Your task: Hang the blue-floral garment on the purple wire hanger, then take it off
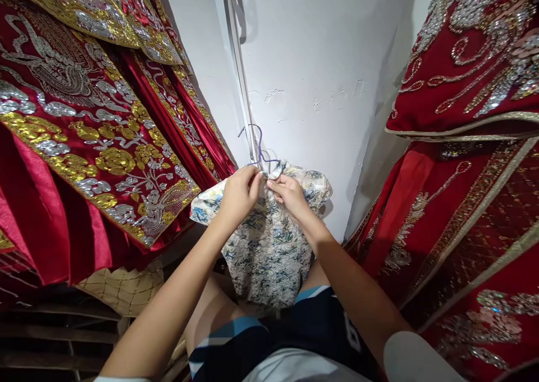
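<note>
Head view. We list first a small short-sleeved dress of pale brocade with blue and green cloud pattern, hanging on a thin purple wire hanger whose hook is caught on a white vertical pipe against the white plastered wall. We record the left hand and the right hand side by side at the dress collar, both pinched shut on the cloth just under the hanger, fingertips nearly touching. The dress hangs down between the two forearms, over the person's bare knees and dark blue shorts with pale stripes.

To the left we note red satin garments heavily embroidered in gold and silver sequins, several layers overlapping, the nearest edge just beside the dress sleeve. To the right we note further red garments with silver sequin scrolls and gold-trimmed borders, near the right forearm. Low at left, a pale gold quilted cloth lies under the red layers.
</note>
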